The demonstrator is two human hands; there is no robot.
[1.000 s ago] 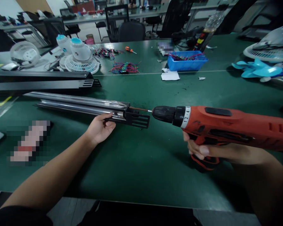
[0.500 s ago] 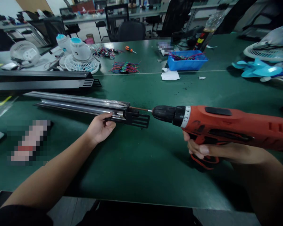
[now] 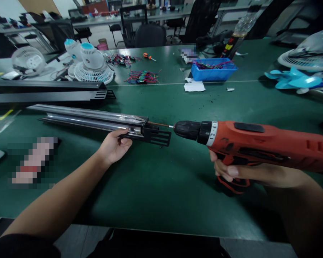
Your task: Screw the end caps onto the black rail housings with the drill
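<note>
My right hand [image 3: 231, 172] is wrapped round the grip of a red and black cordless drill [image 3: 261, 139], which points left. From its black chuck a long thin bit [image 3: 158, 124] reaches to the end of a long black metal channel with shiny strips [image 3: 97, 120]. Whether the bit's tip meets a screw is hidden inside that end. My left hand [image 3: 115, 147] grips the channel near this end, thumb on top and fingers curled beneath. A black slotted end plate [image 3: 158, 137] sticks out just right of my left hand, below the bit.
Another long black channel [image 3: 43, 95] lies behind on the left. White fan parts [image 3: 93, 64], wire bundles [image 3: 142, 76], an orange screwdriver [image 3: 148, 56] and a blue bin [image 3: 214, 73] stand further back. Blue fan blades [image 3: 296, 77] lie at right, a blurred-out flat object [image 3: 34, 161] at left.
</note>
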